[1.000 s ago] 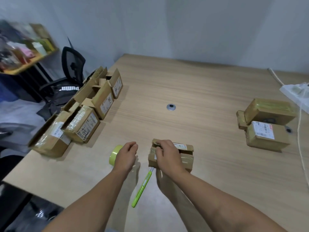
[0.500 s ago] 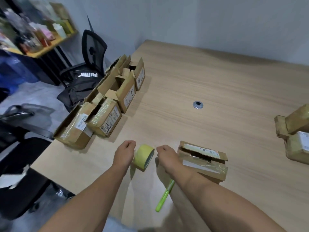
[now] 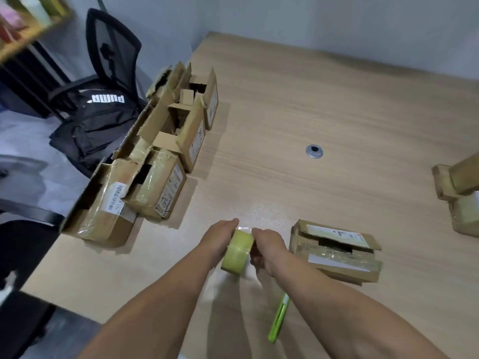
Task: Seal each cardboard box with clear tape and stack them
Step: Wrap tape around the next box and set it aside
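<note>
Soft, even light is coming from overhead. The table (image 3: 337,104) is showing a pale glare patch just beyond the tape roll (image 3: 238,252). The open boxes (image 3: 166,185) are casting faint shadows to the right. The shelf (image 3: 29,35) at far left is smearing into blur, and wide-angle distortion is bowing the table edges.

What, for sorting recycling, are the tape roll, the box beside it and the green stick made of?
Tape roll: glossy plastic film, yellowish where wound, with a clear strip lifting at its top.
Box: matte brown cardboard with creased flaps, paper labels and shiny tape patches.
Green stick: probably smooth hard plastic, but too blurred to confirm.
</note>
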The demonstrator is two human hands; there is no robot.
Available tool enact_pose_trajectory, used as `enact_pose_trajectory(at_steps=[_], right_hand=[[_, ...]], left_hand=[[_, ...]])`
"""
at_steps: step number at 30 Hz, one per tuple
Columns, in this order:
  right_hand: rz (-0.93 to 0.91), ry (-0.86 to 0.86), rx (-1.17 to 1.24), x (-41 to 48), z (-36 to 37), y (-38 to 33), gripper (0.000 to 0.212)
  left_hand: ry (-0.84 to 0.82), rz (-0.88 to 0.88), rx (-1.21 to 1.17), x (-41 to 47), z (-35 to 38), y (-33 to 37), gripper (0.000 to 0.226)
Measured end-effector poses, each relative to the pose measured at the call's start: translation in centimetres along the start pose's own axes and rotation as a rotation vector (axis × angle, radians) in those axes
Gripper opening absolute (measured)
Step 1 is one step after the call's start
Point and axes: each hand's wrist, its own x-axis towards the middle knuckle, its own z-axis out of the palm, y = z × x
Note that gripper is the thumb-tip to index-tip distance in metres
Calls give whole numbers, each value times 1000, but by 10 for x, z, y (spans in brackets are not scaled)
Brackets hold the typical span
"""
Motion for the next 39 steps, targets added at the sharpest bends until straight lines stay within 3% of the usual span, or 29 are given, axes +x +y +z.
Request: enact_pose_trajectory(at_steps=[5, 12, 16, 21, 27, 34, 39], right_hand=[[75, -23, 104, 3, 7, -2, 15], [125, -21, 174, 10, 7, 0, 14], [82, 36, -25, 19, 11, -8, 15], [-25, 142, -496, 25, 9, -18, 25], [-157, 180, -772, 27, 8, -23, 27], [-295, 110, -518, 13, 6, -17, 17], [-420, 67, -369, -5, 5, -12, 14]], left_hand=[[-84, -10, -42, 7, -3, -4, 12], [-96, -12, -33, 4, -3, -4, 12], [-86, 21, -40, -1, -3, -7, 12], [-114, 19, -75, -1, -8, -11, 16], [-127, 35, -88, 4, -13, -16, 19], [-143, -11, -144, 6, -12, -15, 16], [-85, -49, -66, 7, -3, -11, 30]])
